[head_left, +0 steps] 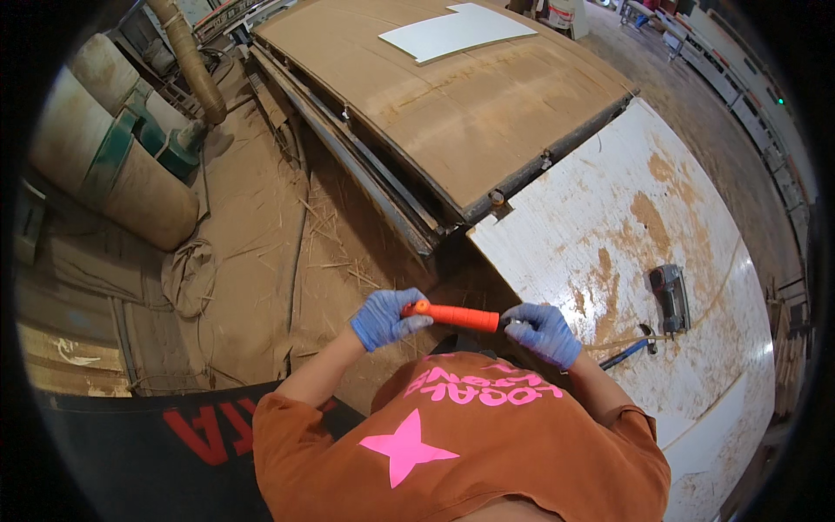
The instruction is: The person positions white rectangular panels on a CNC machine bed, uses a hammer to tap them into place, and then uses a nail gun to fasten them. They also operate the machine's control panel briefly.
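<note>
Held level in front of my body is a bright orange ribbed tube (465, 317) that looks like a tightly coiled air hose. My left hand (390, 318), in a blue glove, is closed around its left end, where a round orange end faces up. My right hand (544, 334), gloved alike, pinches a small dark and metallic fitting (513, 324) at the tube's right end. The fingers partly cover this fitting. On the white dusty board to the right lie a black power tool (671, 298), perhaps a nail gun, and a blue-handled hammer (628, 351).
Ahead stands a large machine table with a brown dusty top (487, 104), carrying a white cut panel (457, 33). The white board (557, 235) adjoins it at right. Dust-collector drums (130, 165) and a dark hose (298, 252) are at left; sawdust and wood slivers litter the floor.
</note>
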The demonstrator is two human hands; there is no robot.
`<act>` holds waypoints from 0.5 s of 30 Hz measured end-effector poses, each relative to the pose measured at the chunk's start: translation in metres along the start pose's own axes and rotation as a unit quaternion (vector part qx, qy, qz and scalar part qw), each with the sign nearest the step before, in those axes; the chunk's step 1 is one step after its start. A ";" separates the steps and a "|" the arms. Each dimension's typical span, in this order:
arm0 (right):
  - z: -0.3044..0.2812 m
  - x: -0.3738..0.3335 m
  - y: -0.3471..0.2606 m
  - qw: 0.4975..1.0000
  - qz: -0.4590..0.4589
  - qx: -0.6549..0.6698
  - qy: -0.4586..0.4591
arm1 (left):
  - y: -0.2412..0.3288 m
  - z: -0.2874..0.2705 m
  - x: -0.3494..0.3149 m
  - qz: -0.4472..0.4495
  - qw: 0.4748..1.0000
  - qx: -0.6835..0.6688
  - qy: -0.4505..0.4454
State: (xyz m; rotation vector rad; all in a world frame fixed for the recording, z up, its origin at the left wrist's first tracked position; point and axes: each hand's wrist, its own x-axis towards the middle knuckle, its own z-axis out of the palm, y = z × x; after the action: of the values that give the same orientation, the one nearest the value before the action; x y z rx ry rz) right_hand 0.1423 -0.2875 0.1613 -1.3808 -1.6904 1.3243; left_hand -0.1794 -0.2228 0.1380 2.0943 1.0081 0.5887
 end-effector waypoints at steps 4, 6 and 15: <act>0.013 -0.001 -0.011 0.999 0.034 -0.012 0.009 | -0.010 -0.008 -0.002 -0.079 0.991 -0.055 -0.094; 0.013 0.003 -0.014 0.998 0.007 -0.058 0.019 | -0.015 -0.008 0.003 -0.087 0.982 -0.101 -0.133; -0.012 0.010 -0.019 0.938 -0.249 -0.236 0.043 | 0.009 -0.022 0.033 -0.200 0.896 -0.252 -0.306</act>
State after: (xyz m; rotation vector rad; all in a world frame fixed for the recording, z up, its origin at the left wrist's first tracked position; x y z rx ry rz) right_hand 0.1435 -0.2738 0.1815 -1.1084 -2.1976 0.5897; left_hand -0.1704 -0.1911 0.1615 1.4044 0.7699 -0.0399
